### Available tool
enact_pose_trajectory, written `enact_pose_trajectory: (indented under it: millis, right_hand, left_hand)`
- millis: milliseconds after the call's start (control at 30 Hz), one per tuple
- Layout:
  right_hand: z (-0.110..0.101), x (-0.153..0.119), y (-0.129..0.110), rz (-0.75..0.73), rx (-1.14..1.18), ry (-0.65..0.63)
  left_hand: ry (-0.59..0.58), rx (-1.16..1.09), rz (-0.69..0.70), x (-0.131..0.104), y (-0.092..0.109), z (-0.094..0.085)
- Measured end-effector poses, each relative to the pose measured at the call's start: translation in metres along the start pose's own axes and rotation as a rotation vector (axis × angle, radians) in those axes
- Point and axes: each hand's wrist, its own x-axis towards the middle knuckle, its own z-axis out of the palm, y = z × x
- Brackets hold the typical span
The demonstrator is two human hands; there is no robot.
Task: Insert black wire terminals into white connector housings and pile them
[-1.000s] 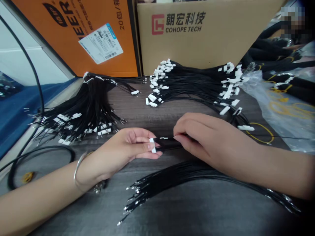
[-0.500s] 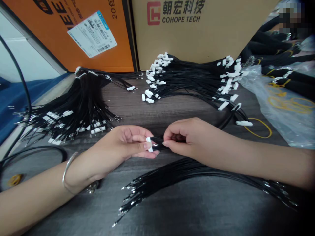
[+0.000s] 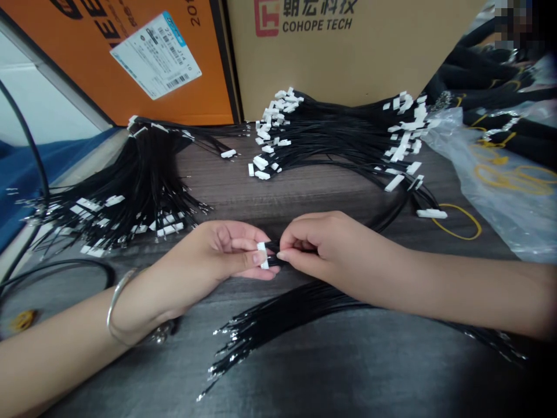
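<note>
Between thumb and fingers, my left hand [image 3: 235, 252] pinches a small white connector housing [image 3: 263, 255]. Black wires [image 3: 273, 248] run out of its right side toward my right hand [image 3: 311, 241], which is closed on a wire close to the connector. The exact tip in those fingers is hidden. Below both hands lies a bundle of loose black wires [image 3: 278, 316] with shiny metal terminals at the ends. A white connector [image 3: 431, 213] on black wires rests right of my right hand.
Finished-looking wires with white connectors at both ends [image 3: 339, 133] lie at the back. Another wire pile [image 3: 148, 168] is at left. An orange box [image 3: 174, 104] and a brown carton [image 3: 357, 64] stand behind. Right are a yellow rubber band [image 3: 472, 232] and a plastic bag [image 3: 491, 191].
My right hand has moved left, closer to the connector, and the bare metal terminal seen before beside it is now mostly out of sight. My left hand keeps its pinch. The view shifted slightly.
</note>
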Motion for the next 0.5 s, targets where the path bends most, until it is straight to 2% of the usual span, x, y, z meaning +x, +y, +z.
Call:
enact_pose_trajectory:
  millis: [300,500]
  right_hand:
    - [0.015,0.001,-0.007,0.036,-0.01,0.066]
    - [0.019,0.002,-0.008,0.021,-0.051,0.114]
  left_hand:
    - [0.082,-0.036,-0.016,0.0,-0.001,0.004]
    - [0.152,-0.068,0.039,-0.001,-0.002,0.009]
